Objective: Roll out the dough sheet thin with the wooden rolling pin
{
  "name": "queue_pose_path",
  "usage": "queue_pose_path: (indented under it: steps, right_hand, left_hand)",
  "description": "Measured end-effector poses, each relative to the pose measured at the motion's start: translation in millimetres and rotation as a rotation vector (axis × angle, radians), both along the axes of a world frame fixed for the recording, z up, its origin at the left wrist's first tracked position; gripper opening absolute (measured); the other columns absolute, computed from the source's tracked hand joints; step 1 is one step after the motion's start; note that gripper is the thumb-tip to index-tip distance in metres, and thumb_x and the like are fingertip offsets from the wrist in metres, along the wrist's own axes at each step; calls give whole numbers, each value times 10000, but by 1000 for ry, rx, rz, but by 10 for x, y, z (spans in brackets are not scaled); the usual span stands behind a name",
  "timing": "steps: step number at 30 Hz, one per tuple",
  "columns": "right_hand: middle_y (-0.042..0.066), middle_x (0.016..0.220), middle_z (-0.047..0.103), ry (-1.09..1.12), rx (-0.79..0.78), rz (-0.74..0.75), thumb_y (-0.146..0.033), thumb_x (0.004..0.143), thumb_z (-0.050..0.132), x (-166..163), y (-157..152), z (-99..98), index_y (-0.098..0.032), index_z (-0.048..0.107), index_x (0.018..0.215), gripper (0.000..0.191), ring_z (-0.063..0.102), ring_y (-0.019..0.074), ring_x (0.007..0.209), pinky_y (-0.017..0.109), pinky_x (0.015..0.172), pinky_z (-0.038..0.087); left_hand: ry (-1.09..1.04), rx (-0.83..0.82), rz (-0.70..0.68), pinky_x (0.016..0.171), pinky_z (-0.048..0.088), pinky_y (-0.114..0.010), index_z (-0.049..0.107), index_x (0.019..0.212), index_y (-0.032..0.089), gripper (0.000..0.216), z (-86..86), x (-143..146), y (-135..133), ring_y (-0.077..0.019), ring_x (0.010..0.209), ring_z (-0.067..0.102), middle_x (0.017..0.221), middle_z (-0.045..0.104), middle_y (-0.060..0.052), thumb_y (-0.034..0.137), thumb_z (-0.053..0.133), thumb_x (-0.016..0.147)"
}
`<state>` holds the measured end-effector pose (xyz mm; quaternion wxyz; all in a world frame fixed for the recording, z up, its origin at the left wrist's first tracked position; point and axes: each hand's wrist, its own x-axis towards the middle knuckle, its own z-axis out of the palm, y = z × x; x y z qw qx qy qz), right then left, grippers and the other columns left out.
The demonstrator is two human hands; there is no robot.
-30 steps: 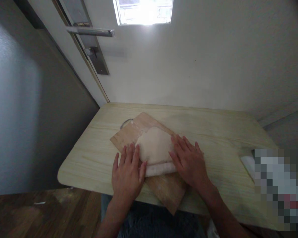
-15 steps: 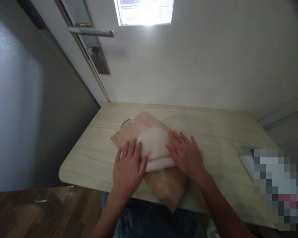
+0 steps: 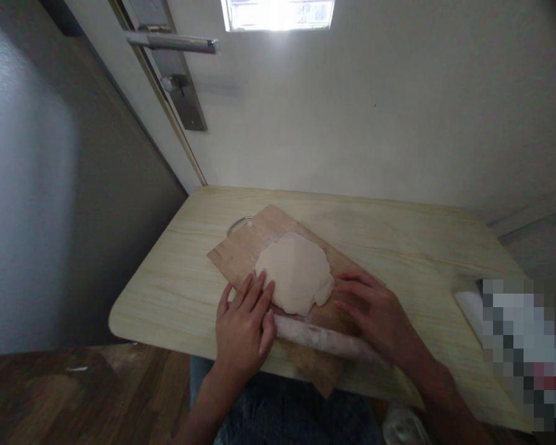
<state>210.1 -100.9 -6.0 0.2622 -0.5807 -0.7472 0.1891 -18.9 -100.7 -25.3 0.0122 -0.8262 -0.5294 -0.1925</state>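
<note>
A flat round of pale dough (image 3: 295, 269) lies on a wooden cutting board (image 3: 241, 250) on a light wood table (image 3: 398, 235). A floury rolling pin (image 3: 319, 337) rests across the board just in front of the dough. My left hand (image 3: 243, 327) lies flat over the pin's left end, fingers stretched toward the dough. My right hand (image 3: 380, 312) presses on the pin's right part with fingers spread and slightly bent.
A metal handle loop (image 3: 237, 222) sticks out at the board's far left corner. A door with a lever handle (image 3: 171, 42) stands to the left of the white wall. A blurred-out patch covers something at the table's right edge. Dark wood floor lies lower left.
Both hands have drawn the rolling pin back toward me, off the dough. The dough, earlier half covered by my hands and the pin, now shows whole.
</note>
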Motion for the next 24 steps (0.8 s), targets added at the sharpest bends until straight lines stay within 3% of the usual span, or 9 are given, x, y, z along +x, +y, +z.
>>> queue_pose_path:
  steps: [4,18,24]
  right_hand:
    - [21,798,584,21,-99,163,-170,764,525,-37,111,13,-199,601,709,99,563,144,759,288,696,466]
    - [36,805,579,-119,81,172,-213,834,432,-90,90,-115,-198,585,734,183,557,148,757,316,697,477]
    - [27,811,578,-96,36,187,-208,831,445,-101,83,-78,-199,586,752,162,557,138,750,297,685,479]
  left_hand:
    - [-52,-34,2,988,222,-440,398,1254,168,437,-121,-69,-53,-201,1248,297,1335,383,-61,169,268,837]
    - [-43,-41,69,1006,195,-451,296,1316,160,477,-180,17,-89,-215,1263,266,1369,316,-101,199,308,842]
    - [-46,-47,73,998,206,-461,298,1314,155,473,-177,19,-91,-218,1262,268,1365,323,-105,191,305,843]
